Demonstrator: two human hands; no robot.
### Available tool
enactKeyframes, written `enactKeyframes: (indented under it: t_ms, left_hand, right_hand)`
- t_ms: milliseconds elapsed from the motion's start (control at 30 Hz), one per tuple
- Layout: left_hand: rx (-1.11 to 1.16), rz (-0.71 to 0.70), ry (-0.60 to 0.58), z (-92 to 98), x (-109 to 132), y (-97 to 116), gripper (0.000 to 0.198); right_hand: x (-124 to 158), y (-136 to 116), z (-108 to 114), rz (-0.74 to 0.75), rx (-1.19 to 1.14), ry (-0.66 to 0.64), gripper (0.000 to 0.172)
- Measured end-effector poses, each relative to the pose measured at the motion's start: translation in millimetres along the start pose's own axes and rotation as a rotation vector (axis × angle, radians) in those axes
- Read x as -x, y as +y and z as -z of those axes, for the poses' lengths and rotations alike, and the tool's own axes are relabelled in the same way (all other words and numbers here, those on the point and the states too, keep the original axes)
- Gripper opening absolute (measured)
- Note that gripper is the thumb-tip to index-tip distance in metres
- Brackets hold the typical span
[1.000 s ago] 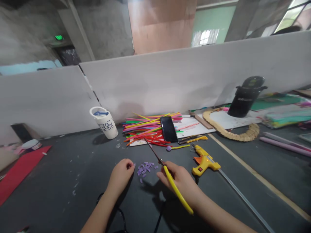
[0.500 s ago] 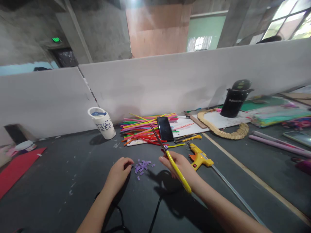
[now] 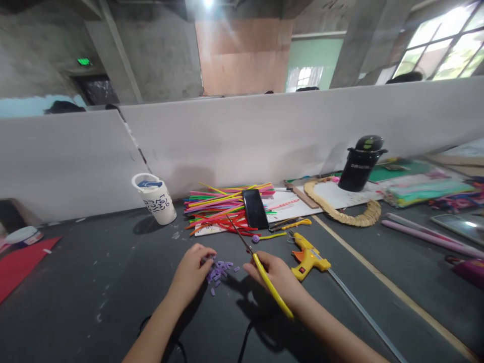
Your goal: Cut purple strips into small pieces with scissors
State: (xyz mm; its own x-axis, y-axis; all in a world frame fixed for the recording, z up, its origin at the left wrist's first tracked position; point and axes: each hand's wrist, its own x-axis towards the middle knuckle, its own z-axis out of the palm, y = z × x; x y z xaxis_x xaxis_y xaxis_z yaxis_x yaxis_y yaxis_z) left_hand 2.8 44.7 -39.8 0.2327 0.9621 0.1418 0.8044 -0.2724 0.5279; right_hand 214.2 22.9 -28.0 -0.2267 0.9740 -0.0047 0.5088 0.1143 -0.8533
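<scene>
My right hand (image 3: 275, 275) grips yellow-handled scissors (image 3: 260, 269), blades pointing up-left toward a pile of coloured sticks (image 3: 221, 204). My left hand (image 3: 193, 269) rests on the dark table with fingers curled, fingertips touching a small heap of purple cut pieces (image 3: 220, 269). Whether it pinches a piece I cannot make out. A purple bead on a yellow stick (image 3: 264, 237) lies just beyond the scissor tips.
A yellow glue gun (image 3: 307, 254) lies right of my right hand, with a black phone (image 3: 255, 208) on the sticks. White cup (image 3: 155, 198) at back left, black jug (image 3: 360, 164) and a beige curved strip (image 3: 350, 217) at back right. Grey partition (image 3: 264, 131) behind. Black cables near my arms.
My left hand slid right onto the purple pieces. My right hand with the scissors lifted slightly, then came back down near the heap. The camera shifted a little.
</scene>
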Motion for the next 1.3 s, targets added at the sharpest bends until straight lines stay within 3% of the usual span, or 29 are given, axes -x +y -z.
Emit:
enactKeyframes:
  t_ms: [200,400,500,600,767,933,1100,1300]
  left_hand:
    - [-0.038,-0.121,-0.101,-28.7,-1,34,0.016]
    - [0.022,-0.077,-0.142,-58.6,-7,40,0.024]
    - [0.176,-0.009,-0.127,-54.2,-6,43,0.019]
    - [0.385,0.147,-0.066,-40.1,-1,47,0.009]
    - [0.867,0.437,-0.078,-20.1,23,50,0.018]
    - [1.181,0.575,-0.035,-15.7,47,50,0.010]
    - [1.239,0.569,-0.034,-21.3,53,47,0.013]
    - [1.050,0.465,0.078,-31.9,50,41,0.013]
  right_hand:
    - [-7,12,-2,-0.015,-0.019,0.007,0.027]
    - [-6,17,-4,-0.019,-0.037,0.019,0.023]
    - [-4,16,-5,-0.033,-0.045,0.023,0.021]
    - [-2,13,-8,-0.041,-0.064,0.017,0.019]
    - [1,9,-15,-0.036,-0.108,-0.038,0.017]
    - [6,6,-18,-0.021,-0.165,-0.113,0.016]
    - [5,-9,-13,-0.001,-0.229,-0.150,0.005]
    - [2,-27,-23,0.012,-0.190,-0.165,0.005]
